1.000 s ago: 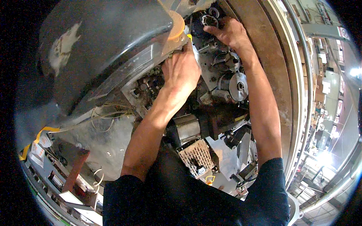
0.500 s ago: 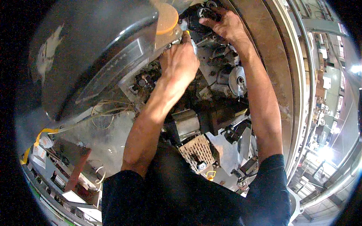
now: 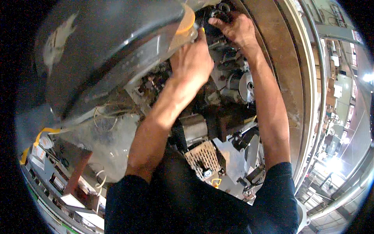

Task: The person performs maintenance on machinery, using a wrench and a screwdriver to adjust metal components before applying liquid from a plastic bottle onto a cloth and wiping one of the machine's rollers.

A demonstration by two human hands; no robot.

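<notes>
My left hand [image 3: 193, 62] reaches into the machine's open workings with its fingers curled closed. A small yellow tip [image 3: 202, 30] shows by its index finger; what the fingers grip is mostly hidden behind the hand. Close beside that hand is a round orange-yellow cap [image 3: 187, 19] at the edge of a large dark cover [image 3: 105, 43]. Farther back on the right, my right hand [image 3: 239, 31] has thumb and fingers around a black round part [image 3: 220, 16] among dark fittings. A shiny metal disc [image 3: 246, 86] sits below, near my right forearm.
A brown frame edge [image 3: 288, 58] runs along the right of the machine. Lower down are a metal cylinder [image 3: 194, 126], a slotted tan plate [image 3: 200, 156] and a grey metal plate [image 3: 233, 156]. Thin wires [image 3: 103, 113] hang at the left, above a yellow strap [image 3: 39, 138].
My left hand has moved slightly up and to the right. The right hand stays at the black part, its fingers shifted a little. The cover and cap appear farther right.
</notes>
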